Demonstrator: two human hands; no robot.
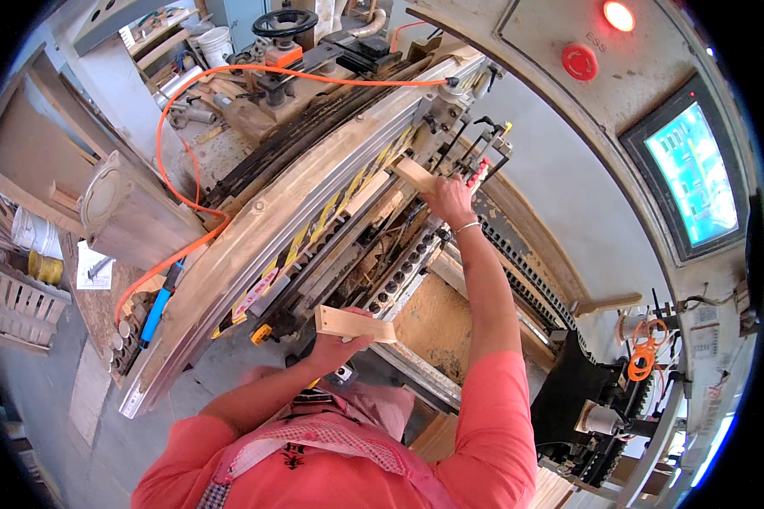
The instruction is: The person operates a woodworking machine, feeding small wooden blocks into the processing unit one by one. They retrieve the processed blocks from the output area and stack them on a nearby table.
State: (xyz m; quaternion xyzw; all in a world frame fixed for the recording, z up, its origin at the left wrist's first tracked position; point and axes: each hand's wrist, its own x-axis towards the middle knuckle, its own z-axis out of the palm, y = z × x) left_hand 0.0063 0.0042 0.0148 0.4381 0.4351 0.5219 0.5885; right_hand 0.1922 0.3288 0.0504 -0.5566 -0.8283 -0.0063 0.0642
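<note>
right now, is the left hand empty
No, the left hand is holding a pale wooden block, gripped along its near side.

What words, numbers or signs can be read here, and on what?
I can't copy out wording, only say where it stands.
Control panel: short lettering beside the red button.
Screen: too small to read.
Pink-red shirt: dark characters.
Striped tape: small, unclear markings.
White sheet: too small to read.
Wooden piece in the left hand: none visible.
</note>
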